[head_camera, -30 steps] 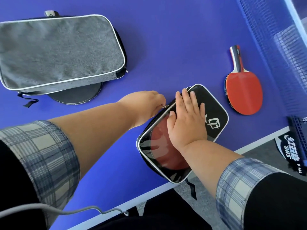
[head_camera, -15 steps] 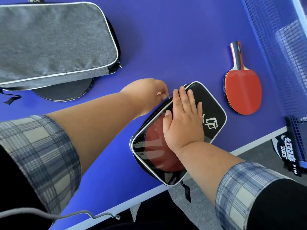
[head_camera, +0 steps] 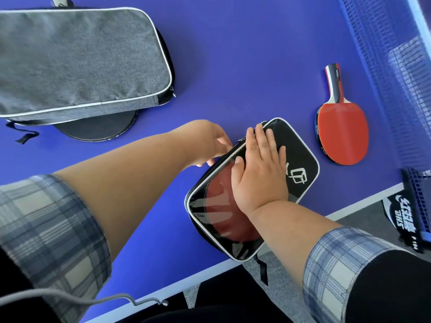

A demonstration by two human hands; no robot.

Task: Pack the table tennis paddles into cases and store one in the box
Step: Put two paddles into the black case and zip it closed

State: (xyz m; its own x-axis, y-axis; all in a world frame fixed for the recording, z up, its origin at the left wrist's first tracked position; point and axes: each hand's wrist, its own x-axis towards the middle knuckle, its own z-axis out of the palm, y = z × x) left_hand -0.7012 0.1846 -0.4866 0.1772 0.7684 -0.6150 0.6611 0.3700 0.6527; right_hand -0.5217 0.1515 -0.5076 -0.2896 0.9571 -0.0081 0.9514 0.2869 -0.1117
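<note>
The black case [head_camera: 300, 159] lies at the near edge of the blue table [head_camera: 233, 66], with a red paddle showing through its clear window. Your right hand [head_camera: 261, 173] lies flat and open on top of it. Your left hand [head_camera: 210, 141] pinches the zipper on the case's far edge. Another red paddle [head_camera: 342, 134] lies bare just beside the case. A big grey case [head_camera: 77, 61] sits well apart, on top of a black round cover [head_camera: 98, 129].

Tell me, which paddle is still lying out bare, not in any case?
The red paddle by the net. It lies uncovered on the table; the other red one shows through the window of the black case under the right hand.
</note>
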